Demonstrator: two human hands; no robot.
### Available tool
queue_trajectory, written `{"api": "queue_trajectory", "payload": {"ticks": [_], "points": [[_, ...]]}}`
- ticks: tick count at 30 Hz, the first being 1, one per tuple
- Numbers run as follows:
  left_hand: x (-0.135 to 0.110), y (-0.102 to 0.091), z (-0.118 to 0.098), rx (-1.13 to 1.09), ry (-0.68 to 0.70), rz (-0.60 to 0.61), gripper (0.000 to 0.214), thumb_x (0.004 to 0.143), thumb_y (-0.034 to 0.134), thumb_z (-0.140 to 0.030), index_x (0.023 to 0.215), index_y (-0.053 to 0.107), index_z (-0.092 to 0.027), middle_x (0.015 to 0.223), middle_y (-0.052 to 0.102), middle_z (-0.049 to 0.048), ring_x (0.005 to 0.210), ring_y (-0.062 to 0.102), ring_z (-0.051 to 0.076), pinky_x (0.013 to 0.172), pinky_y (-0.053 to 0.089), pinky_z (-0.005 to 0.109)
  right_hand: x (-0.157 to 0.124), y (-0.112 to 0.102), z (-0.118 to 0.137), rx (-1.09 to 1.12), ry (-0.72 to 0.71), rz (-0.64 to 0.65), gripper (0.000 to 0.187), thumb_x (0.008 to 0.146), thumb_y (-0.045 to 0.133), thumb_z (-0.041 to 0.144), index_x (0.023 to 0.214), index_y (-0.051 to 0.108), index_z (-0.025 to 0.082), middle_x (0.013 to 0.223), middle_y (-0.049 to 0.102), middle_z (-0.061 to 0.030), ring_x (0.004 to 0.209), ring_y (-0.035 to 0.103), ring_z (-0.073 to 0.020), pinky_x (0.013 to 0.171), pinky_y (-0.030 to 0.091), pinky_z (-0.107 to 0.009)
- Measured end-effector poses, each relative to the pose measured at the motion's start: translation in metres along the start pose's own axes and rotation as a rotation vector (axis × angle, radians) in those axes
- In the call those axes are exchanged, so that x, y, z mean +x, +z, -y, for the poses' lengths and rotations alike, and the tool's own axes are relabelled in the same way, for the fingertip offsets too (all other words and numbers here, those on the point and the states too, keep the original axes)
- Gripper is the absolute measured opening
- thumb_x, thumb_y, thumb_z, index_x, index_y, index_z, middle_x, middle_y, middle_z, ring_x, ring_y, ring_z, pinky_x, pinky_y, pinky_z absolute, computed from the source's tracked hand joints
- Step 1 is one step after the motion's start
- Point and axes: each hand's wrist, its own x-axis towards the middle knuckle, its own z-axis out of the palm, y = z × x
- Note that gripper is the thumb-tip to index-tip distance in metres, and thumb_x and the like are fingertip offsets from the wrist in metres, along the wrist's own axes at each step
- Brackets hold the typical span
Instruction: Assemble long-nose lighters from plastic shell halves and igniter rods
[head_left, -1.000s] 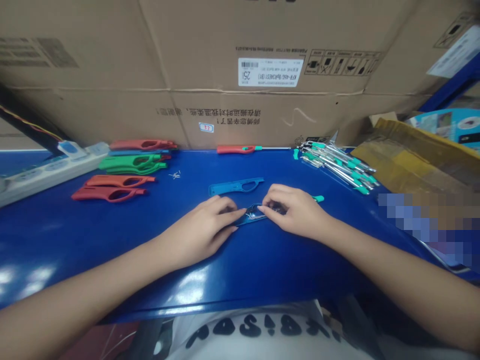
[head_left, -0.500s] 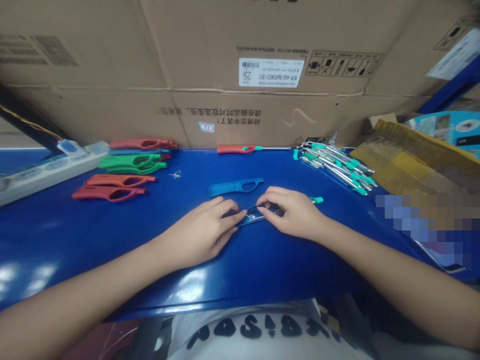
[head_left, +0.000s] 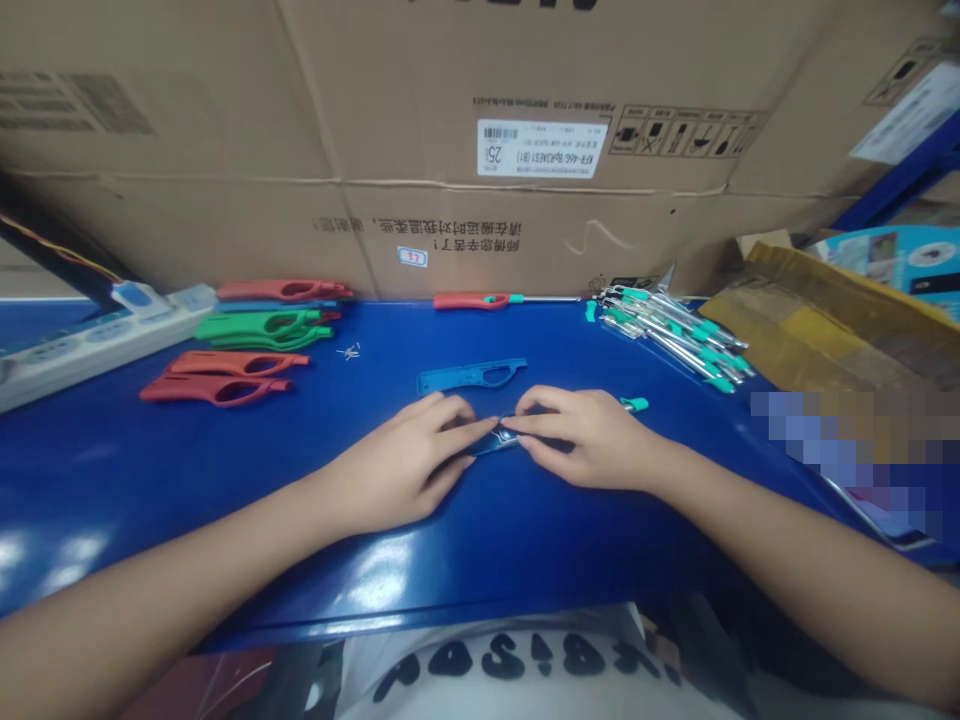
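Observation:
Both hands meet over a blue lighter handle half (head_left: 491,446) on the table, with small metal and wire parts inside it. My left hand (head_left: 420,455) grips its left end between thumb and fingers. My right hand (head_left: 581,435) pinches at the handle's opening, its fingertips on the inner parts; what exactly they press is too small to tell. Beyond the right hand a green tip (head_left: 635,404) sticks out, the rest hidden behind that hand. Just behind the hands lies another blue handle half (head_left: 465,377), inner side up.
At the left lie red handle halves (head_left: 217,388) and green ones (head_left: 262,325), beside a white power strip (head_left: 67,345). Tiny screws (head_left: 350,351) are near them. A red lighter (head_left: 472,300) lies by the cardboard wall (head_left: 262,220). Metal lighter rods (head_left: 675,335) are piled at the right.
My right hand has shifted slightly down and its index finger now reaches further left, close to the left fingertips. The left hand stays nearly in place on the handle half.

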Motion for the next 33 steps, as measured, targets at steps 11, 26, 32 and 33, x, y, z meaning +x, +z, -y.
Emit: {"api": "queue_trajectory", "payload": {"ticks": [11, 26, 32, 33], "points": [[0.0, -0.003, -0.001, -0.023, -0.002, -0.001, 0.045, 0.101, 0.049, -0.019, 0.145, 0.056, -0.025, 0.122, 0.058, 0.011, 0.113, 0.055, 0.024, 0.1, 0.049, 0.042, -0.003, -0.004, 0.001, -0.111, -0.044, 0.101, 0.032, 0.099, 0.055, 0.035, 0.128, 0.065, 0.025, 0.119, 0.066, -0.0038, 0.078, 0.065, -0.0146, 0.062, 0.043, -0.028], [0.0, -0.006, -0.001, -0.025, 0.033, 0.029, 0.048, 0.099, 0.047, -0.016, 0.146, 0.051, -0.025, 0.126, 0.056, 0.0122, 0.113, 0.055, 0.025, 0.098, 0.05, 0.043, 0.003, -0.008, -0.009, 0.465, 0.276, 0.009, 0.008, 0.095, 0.061, 0.028, 0.095, 0.061, 0.02, 0.056, 0.044, 0.0096, 0.046, 0.038, -0.0074, 0.049, 0.033, -0.02], [0.0, -0.008, -0.004, 0.032, 0.047, 0.043, 0.046, 0.099, 0.046, -0.015, 0.142, 0.056, -0.025, 0.124, 0.056, 0.0124, 0.109, 0.056, 0.025, 0.095, 0.051, 0.042, 0.001, -0.009, -0.008, 0.311, 0.145, 0.053, 0.012, 0.091, 0.06, 0.017, 0.102, 0.063, 0.021, 0.09, 0.066, 0.0003, 0.061, 0.05, -0.0075, 0.06, 0.041, -0.022], [0.0, -0.008, -0.005, 0.043, 0.052, 0.045, 0.046, 0.099, 0.046, -0.015, 0.143, 0.056, -0.024, 0.123, 0.056, 0.0125, 0.108, 0.056, 0.025, 0.094, 0.052, 0.042, 0.001, -0.009, -0.008, 0.282, 0.123, 0.063, 0.013, 0.092, 0.06, 0.017, 0.103, 0.064, 0.021, 0.096, 0.067, -0.0011, 0.067, 0.054, -0.0087, 0.064, 0.042, -0.022]]}}
